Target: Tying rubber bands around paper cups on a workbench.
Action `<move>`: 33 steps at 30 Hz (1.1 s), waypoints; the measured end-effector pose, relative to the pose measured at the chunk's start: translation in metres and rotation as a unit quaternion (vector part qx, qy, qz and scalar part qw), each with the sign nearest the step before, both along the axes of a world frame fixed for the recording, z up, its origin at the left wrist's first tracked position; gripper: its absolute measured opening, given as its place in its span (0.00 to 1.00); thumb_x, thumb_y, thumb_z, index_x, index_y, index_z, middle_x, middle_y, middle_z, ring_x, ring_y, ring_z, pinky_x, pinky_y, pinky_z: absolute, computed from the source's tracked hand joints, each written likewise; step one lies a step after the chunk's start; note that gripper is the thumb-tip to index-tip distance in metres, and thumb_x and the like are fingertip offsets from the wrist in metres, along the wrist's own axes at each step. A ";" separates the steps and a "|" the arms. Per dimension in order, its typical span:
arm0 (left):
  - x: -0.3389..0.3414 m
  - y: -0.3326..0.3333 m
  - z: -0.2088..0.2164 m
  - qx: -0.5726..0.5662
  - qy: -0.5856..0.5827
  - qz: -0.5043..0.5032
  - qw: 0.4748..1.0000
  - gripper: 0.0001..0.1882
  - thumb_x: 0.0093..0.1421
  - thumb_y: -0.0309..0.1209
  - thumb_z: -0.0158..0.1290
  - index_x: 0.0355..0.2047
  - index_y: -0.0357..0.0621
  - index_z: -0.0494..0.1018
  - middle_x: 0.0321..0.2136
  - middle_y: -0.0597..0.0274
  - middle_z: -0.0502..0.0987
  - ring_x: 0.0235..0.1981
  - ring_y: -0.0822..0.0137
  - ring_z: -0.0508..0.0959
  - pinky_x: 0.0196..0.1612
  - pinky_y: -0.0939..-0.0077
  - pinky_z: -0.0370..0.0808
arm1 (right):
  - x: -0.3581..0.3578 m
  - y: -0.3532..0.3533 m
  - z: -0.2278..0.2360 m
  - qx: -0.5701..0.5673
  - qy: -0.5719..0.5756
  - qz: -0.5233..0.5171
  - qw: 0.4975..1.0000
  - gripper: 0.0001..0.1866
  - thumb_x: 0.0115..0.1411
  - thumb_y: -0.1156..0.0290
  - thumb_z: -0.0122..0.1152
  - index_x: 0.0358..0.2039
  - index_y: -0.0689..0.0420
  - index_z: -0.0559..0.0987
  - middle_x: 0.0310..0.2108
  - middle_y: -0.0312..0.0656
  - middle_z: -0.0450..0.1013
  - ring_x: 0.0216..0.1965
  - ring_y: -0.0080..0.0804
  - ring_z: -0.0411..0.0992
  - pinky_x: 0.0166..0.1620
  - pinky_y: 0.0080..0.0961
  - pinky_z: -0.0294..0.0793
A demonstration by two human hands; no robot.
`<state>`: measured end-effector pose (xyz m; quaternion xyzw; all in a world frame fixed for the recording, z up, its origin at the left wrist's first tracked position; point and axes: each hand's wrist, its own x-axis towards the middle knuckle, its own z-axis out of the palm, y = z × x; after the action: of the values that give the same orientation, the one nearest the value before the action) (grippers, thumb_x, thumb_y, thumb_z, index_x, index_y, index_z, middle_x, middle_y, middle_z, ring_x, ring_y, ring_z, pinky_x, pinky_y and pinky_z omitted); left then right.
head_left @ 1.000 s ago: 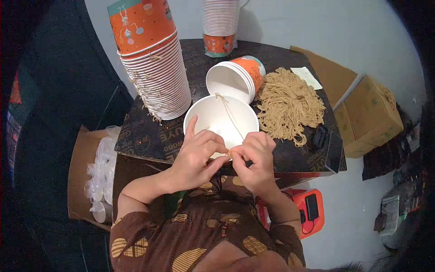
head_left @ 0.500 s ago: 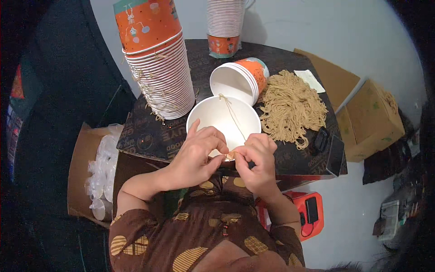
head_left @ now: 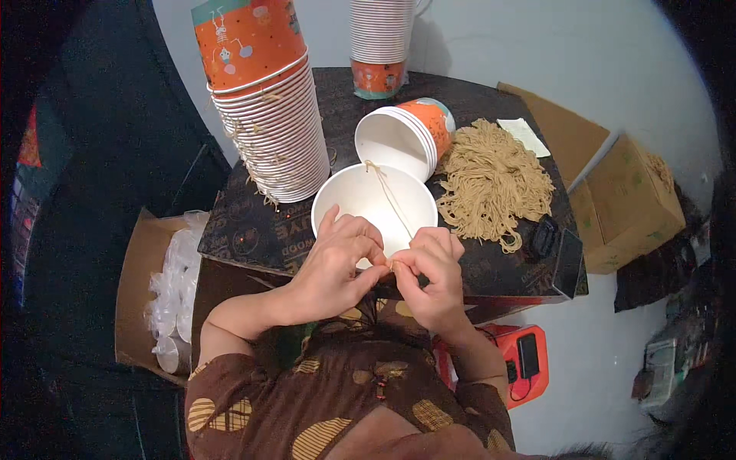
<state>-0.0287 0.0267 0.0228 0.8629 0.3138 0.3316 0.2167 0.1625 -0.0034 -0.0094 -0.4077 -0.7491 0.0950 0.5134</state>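
A white-lined paper bucket (head_left: 360, 198) stands mouth up at the table's near edge. A tan cord (head_left: 393, 198) runs from its far rim across the opening to the near rim. There, my left hand (head_left: 341, 257) pinches at the cord's end with thumb and forefinger. My right hand (head_left: 431, 272) meets it fingertip to fingertip, also closed on the cord end. The small knot or loop between them is mostly hidden by my fingers. Behind the bucket, a few nested orange paper buckets (head_left: 441, 126) lie on their side.
A tall bucket stack (head_left: 280, 146) with cords on its rims stands left; another stack (head_left: 379, 38) is at the back. Right lie a heap of tan cords (head_left: 494, 180), a white paper (head_left: 524, 136) and a black phone-like slab (head_left: 567, 263). Cardboard boxes (head_left: 632, 211) (head_left: 138, 291) flank the table.
My fingertips have drawn closer together around the cord end. The bucket has shifted slightly left, and the cord across it with it.
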 end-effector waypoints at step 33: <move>-0.008 0.003 0.004 0.014 -0.012 -0.036 0.999 0.08 0.53 0.23 0.61 0.33 0.46 0.74 0.37 0.62 0.73 0.43 0.58 0.74 0.66 0.43 0.51 | -0.002 0.000 0.004 0.023 -0.016 -0.021 0.999 0.05 0.51 0.80 0.64 0.28 0.55 0.79 0.23 0.32 0.64 0.35 0.32 0.65 0.45 0.31 0.56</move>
<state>-0.0370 0.0292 0.0267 0.8724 0.2756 0.3383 0.2203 0.1603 -0.0032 -0.0049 -0.4133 -0.7503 0.0601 0.5124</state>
